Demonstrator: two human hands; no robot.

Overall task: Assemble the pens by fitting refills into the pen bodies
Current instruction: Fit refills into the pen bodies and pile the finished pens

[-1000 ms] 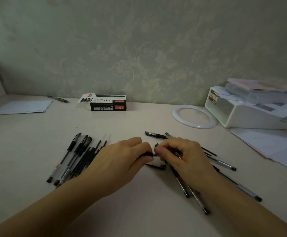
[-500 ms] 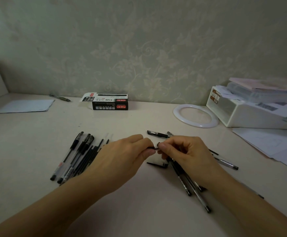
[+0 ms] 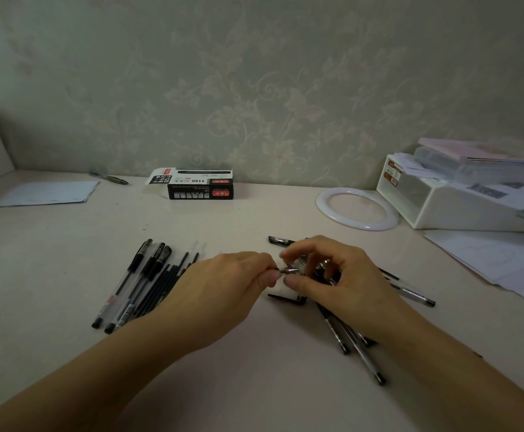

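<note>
From the head camera I look down on a pale bench [image 3: 67,275] set against floral wallpaper [image 3: 254,88]. At twelve o'clock stands a black pen box [image 3: 200,188]; at two o'clock a white ring [image 3: 356,208] lies beside a white storage box [image 3: 460,207] stacked with papers; at ten o'clock, a sheet of paper [image 3: 47,193] and a lone pen [image 3: 109,178]. Capped pens and refills [image 3: 142,282] lie in a row at nine o'clock. Centre frame, the left hand [image 3: 223,291] and right hand [image 3: 338,275] meet, each pinching one end of a pen tip piece [image 3: 288,270] just above the bench; more loose pens [image 3: 348,338] spread under the right hand, toward four o'clock. A black cap [image 3: 287,299] lies just below the fingers. Against half a second ago, the right hand's fingers have fanned wider around the piece and sit slightly lower; the bench items have not shifted.
</note>
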